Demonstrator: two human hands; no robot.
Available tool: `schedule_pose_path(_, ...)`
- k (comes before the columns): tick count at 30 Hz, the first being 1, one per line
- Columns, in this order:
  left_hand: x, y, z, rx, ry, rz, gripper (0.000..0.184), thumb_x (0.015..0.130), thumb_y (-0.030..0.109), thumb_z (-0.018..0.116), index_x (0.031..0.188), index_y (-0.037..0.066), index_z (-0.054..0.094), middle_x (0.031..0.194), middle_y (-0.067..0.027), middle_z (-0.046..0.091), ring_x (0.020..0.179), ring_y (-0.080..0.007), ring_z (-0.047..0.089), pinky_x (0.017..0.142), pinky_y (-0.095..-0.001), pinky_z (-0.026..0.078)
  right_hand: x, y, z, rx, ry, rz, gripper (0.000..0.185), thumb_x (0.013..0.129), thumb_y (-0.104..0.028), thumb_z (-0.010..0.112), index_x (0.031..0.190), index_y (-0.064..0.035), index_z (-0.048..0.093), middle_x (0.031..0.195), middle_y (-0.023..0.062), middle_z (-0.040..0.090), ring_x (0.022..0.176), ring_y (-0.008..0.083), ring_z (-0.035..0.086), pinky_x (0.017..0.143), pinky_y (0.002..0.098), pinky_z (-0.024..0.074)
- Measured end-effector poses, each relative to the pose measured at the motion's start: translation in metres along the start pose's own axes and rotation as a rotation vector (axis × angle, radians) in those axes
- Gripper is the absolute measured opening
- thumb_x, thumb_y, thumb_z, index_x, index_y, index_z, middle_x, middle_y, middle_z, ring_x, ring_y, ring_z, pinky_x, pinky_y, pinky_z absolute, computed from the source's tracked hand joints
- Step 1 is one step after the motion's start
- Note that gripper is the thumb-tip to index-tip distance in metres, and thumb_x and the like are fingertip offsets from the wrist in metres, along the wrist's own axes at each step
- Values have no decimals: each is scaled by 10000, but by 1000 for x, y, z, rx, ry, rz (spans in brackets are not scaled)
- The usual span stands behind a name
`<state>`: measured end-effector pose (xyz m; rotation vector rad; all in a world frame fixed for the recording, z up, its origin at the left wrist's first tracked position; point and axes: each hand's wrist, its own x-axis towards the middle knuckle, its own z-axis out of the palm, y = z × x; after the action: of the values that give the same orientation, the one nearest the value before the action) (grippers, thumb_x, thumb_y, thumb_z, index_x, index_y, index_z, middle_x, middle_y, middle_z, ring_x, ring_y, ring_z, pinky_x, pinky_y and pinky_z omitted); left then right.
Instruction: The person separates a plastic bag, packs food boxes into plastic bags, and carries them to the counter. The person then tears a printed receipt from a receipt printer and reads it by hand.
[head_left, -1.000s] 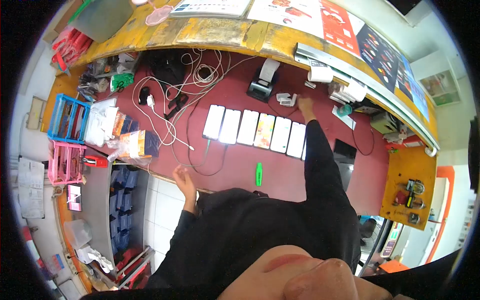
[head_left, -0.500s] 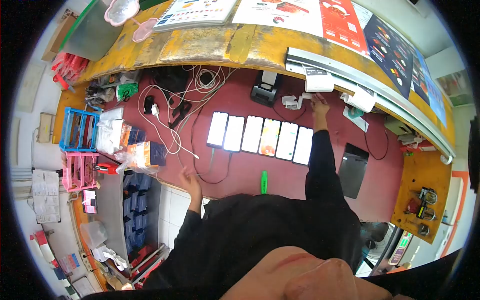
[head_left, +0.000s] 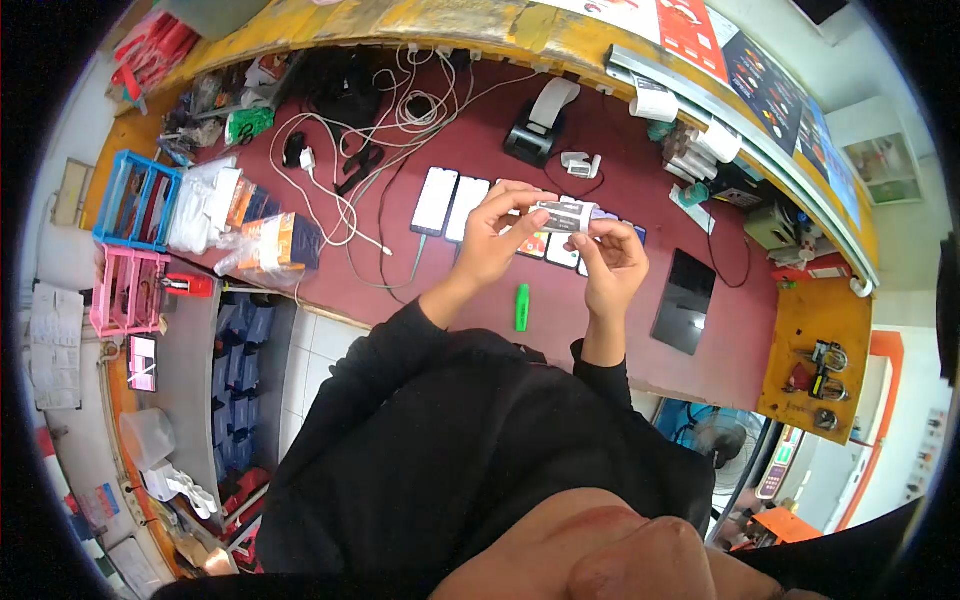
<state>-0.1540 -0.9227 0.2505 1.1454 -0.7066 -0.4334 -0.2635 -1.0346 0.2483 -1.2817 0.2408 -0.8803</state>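
My left hand (head_left: 488,240) and my right hand (head_left: 612,265) are raised above the maroon desk. Between them they hold a small grey and white printed slip (head_left: 566,217), like a label or card; its print is too small to read. The fingers of each hand pinch one end of it. Under and behind the hands lies a row of several smartphones (head_left: 434,203) with lit screens, partly covered by the fingers. A green highlighter (head_left: 522,307) lies on the desk near my body, below the hands.
A black tablet (head_left: 684,302) lies to the right. At the back stand a small black printer (head_left: 530,137) and a white adapter (head_left: 580,166). Tangled white cables (head_left: 350,215) spread on the left beside boxes in plastic (head_left: 272,243). A yellow wooden shelf (head_left: 420,25) overhangs the back.
My right hand has come back from the rear of the desk, and my left hand has moved in from the left. Both now hold the printed slip. The view has shifted slightly.
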Motion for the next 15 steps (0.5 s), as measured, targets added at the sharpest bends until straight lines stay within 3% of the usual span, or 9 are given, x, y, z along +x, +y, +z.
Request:
schedule_pose_path(2,-17,15,-8,41,15,101,183,815,107,648,984,36,650,987,-52,519,898,-95,508,701,-199,424,-15,-8,10,-39,-38,-39,156,776,66,642,915,44,574,862,108,603,762,175,631,672,287,549)
schedule_pose_path(7,-55,48,-32,335,182,346,173,769,120,674,934,66,670,903,-39,627,861,-159,523,707,-265,405,-39,-20,42,-5,-180,-49,152,791,59,630,932,37,578,907,102,598,789,166,619,677,274,536)
schedule_pose_path(10,-75,65,-48,423,203,363,182,768,40,666,949,34,651,891,-62,612,877,-136,530,785,-266,412,-49,-22,64,-36,-229,-25,164,787,57,631,942,35,579,908,84,599,801,153,604,687,271,528)
schedule_pose_path(12,-87,74,-54,402,267,311,189,770,37,666,957,21,646,838,-37,624,785,-99,536,722,-231,415,-53,-21,78,-38,-248,-3,171,783,57,634,944,36,580,906,73,600,804,146,596,695,271,523)
schedule_pose_path(14,-98,78,-64,234,292,96,250,777,31,661,1021,0,616,836,-20,632,726,-52,524,666,-197,408,-58,-14,90,-127,-317,17,185,748,67,652,918,22,595,944,71,583,842,139,580,717,260,506)
schedule_pose_path(15,-102,74,-70,239,311,100,250,777,31,661,1021,0,616,836,-20,632,726,-52,524,666,-197,408,-58,-14,95,-263,-417,-127,199,737,33,664,929,5,618,993,82,557,860,139,564,768,266,468)
